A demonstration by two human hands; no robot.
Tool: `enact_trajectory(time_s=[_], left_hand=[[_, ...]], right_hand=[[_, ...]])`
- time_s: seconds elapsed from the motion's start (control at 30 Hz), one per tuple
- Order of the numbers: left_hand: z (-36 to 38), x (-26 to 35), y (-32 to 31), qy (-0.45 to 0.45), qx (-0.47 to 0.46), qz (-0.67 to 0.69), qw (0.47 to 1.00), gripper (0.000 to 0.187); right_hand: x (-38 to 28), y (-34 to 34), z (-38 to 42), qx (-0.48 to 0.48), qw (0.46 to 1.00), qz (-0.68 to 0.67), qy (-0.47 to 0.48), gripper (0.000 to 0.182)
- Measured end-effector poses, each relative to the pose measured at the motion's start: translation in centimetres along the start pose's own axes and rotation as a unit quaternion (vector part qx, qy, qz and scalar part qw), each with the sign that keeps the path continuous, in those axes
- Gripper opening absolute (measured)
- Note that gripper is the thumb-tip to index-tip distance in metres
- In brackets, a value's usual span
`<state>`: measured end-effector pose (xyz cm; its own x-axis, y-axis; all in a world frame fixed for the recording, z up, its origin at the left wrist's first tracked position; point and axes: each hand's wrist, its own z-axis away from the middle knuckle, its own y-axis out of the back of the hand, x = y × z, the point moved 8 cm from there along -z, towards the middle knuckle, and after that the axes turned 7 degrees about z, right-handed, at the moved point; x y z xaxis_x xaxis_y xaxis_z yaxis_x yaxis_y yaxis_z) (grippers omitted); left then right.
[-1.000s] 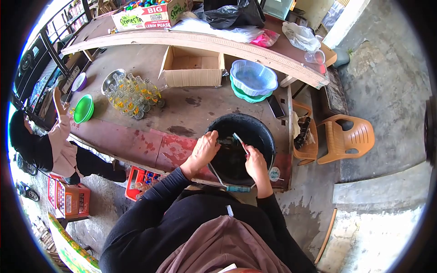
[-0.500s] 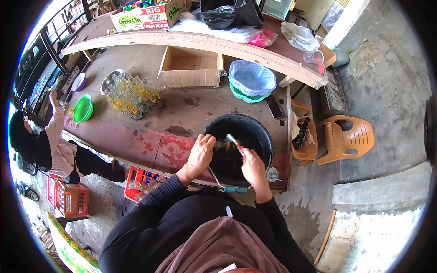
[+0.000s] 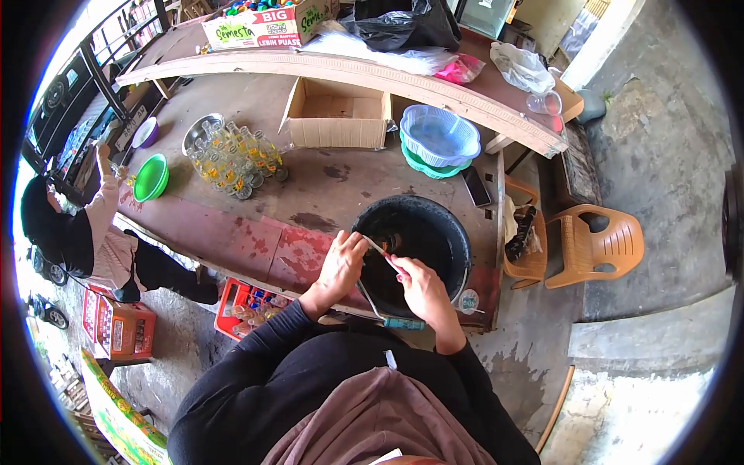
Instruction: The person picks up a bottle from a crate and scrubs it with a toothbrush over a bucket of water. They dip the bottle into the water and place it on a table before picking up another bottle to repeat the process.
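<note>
My left hand [image 3: 342, 267] is curled at the left rim of a black bucket [image 3: 457, 225], closed round a clear glass bottle [image 3: 391, 242] with an orange print. Much of that bottle is lost against the dark inside of the bucket. My right hand [image 3: 425, 291] grips a thin brush [image 3: 380, 249] with a reddish handle, slanted up and left over the bucket. The brush's far end reaches the fingertips of my left hand. A blue-green grip [image 3: 403, 324] on the bucket's wire handle hangs at the near side.
Several printed glass bottles [image 3: 236, 163] stand on the table beside a metal bowl [image 3: 194, 139]. Behind the bucket are a cardboard box [image 3: 335, 133], plastic baskets [image 3: 439, 139] and a phone [image 3: 476, 187]. A person [image 3: 93, 240] works at left near a green bowl [image 3: 151, 178]. A red crate [image 3: 226, 314] holds bottles.
The brush has swung left and down, its end now at my left fingers. My right hand has turned with it, while my left hand stays at the rim.
</note>
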<state>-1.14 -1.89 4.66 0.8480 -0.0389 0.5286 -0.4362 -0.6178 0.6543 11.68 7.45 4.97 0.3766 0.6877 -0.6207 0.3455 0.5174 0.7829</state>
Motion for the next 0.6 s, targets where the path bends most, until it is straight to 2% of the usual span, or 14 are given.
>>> enact_trajectory(time_s=[0.07, 0.13, 0.2, 0.27, 0.4, 0.47, 0.57, 0.6], left_hand=[[0.3, -0.4, -0.2, 0.0, -0.007, -0.001, 1.0, 0.023], [0.3, -0.3, -0.3, -0.002, -0.013, -0.001, 1.0, 0.022], [0.2, -0.1, -0.2, 0.003, -0.014, -0.016, 1.0, 0.022], [0.2, -0.2, -0.4, 0.009, -0.014, -0.017, 1.0, 0.022], [0.1, -0.3, -0.3, 0.029, -0.017, -0.019, 0.999, 0.023], [-0.2, -0.1, 0.0, 0.033, -0.017, -0.017, 0.999, 0.024], [0.0, -0.4, 0.1, 0.053, -0.014, -0.012, 0.998, 0.025], [-0.4, -0.7, 0.2, 0.064, -0.007, -0.011, 0.998, 0.026]], right_hand=[[0.4, 0.7, -0.4, 0.011, 1.0, 0.024, -0.009, 0.029], [5.3, -0.7, -2.1, 0.045, 0.997, 0.057, -0.04, 0.028], [8.8, -1.0, -3.2, 0.019, 0.988, 0.08, -0.133, 0.028], [10.3, -1.5, -3.5, -0.005, 0.981, 0.128, -0.146, 0.028], [5.8, -0.7, -2.6, 0.002, 0.991, 0.091, -0.095, 0.027], [6.4, -0.3, -2.7, 0.021, 0.993, 0.069, -0.092, 0.027], [10.8, -1.5, -2.7, -0.007, 0.976, 0.136, -0.168, 0.026], [10.2, -1.2, -2.8, -0.005, 0.977, 0.137, -0.166, 0.026]])
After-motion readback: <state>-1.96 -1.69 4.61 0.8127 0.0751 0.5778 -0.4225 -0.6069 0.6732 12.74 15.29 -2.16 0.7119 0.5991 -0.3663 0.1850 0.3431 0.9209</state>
